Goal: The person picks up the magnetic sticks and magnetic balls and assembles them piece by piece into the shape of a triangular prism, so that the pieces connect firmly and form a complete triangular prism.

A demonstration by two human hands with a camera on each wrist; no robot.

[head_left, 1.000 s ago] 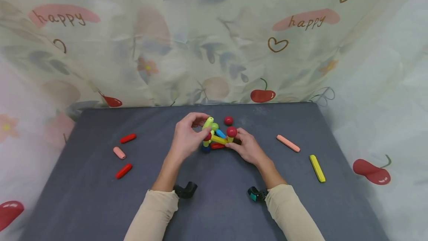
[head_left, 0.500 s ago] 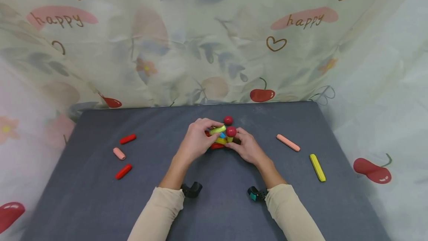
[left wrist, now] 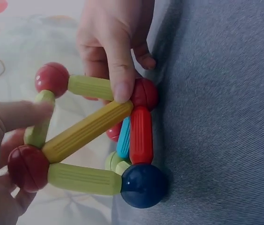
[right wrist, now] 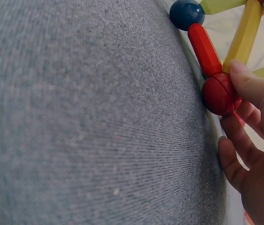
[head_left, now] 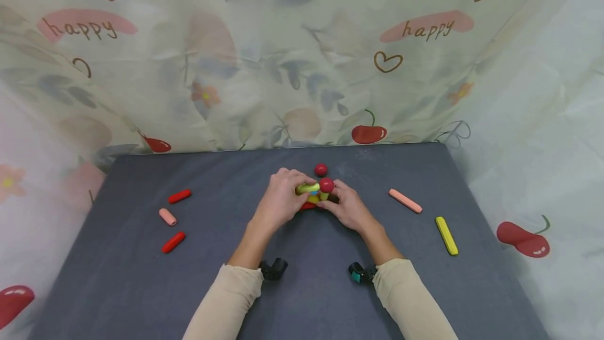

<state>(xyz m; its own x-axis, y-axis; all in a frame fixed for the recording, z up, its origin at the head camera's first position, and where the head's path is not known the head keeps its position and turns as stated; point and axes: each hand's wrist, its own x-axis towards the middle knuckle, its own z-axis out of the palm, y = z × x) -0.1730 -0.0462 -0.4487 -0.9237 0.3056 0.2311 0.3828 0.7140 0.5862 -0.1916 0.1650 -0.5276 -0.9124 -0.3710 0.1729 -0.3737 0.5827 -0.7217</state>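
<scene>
Both hands work at a frame of magnetic rods and balls. My left hand [head_left: 283, 195] pinches a light green rod [head_left: 308, 188] between thumb and fingers, its right end at the upper red ball [head_left: 326, 185]. The left wrist view shows that rod spanning two red balls. My right hand [head_left: 348, 204] grips the frame's lower corner, its thumb on the yellow rod [left wrist: 87, 131] where this meets a lower red ball [right wrist: 218, 96]. A red rod [left wrist: 141, 136] runs from that ball to a dark blue ball [left wrist: 144, 185]. Blue and green parts behind are partly hidden.
A loose red ball [head_left: 321, 170] lies behind the frame. On the left of the dark table [head_left: 311, 293] are two red rods [head_left: 173, 242] and a short pink rod [head_left: 168, 216]. A longer pink rod [head_left: 405, 201] and a yellow rod [head_left: 446, 236] lie right.
My left hand has moved right, swinging the light green rod from steeply tilted to nearly level, its end now at the upper red ball. My right hand has stayed in place.
</scene>
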